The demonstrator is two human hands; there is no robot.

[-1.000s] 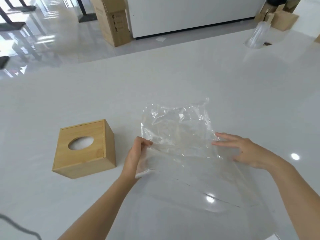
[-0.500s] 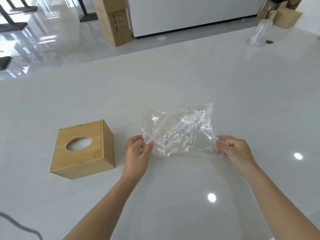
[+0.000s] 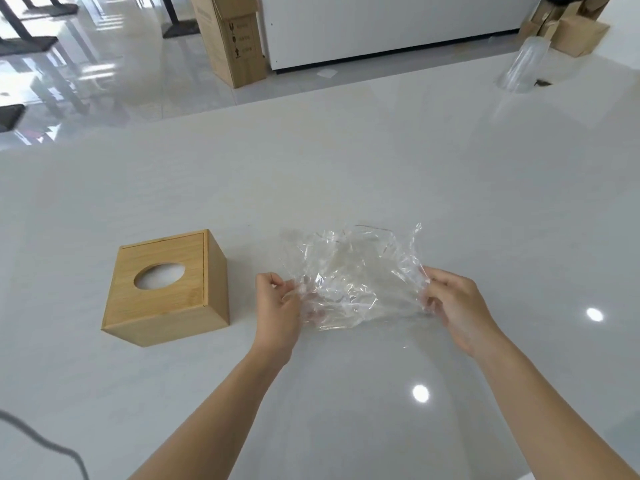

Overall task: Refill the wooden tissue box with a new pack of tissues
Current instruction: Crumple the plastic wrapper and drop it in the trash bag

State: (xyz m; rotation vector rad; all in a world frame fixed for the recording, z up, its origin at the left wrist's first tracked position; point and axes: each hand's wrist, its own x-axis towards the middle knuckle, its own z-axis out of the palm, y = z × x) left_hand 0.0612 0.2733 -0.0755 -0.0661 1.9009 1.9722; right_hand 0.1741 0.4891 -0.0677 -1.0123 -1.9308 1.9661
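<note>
The fingers of the left hand are curled and pinch the near left edge of a crumpled clear wrap. The right hand does the same at the wrap's right edge, thumb and fingertips closed on the film. The wrap is stretched between the two hands, wrinkled and bunched. Its far part looks to lie on the table, but whether its near edge is lifted off the surface cannot be told. Nothing solid can be made out inside the film. Both bare forearms reach in from the bottom of the view.

The box stands on the table just left of the left hand, apart from it and from the wrap. It is a pale wooden cube, upright, with an oval opening in its top. White shows through the opening, but whether that is tissue cannot be told.

A dark cable curves across the table nearer than the box and to its left. Far beyond the box and well to its right, a clear plastic cup stands near the table's far edge. Past the table, beyond the box, a tall carton stands on the glossy floor against a white cabinet. More cartons sit far to the box's right.
</note>
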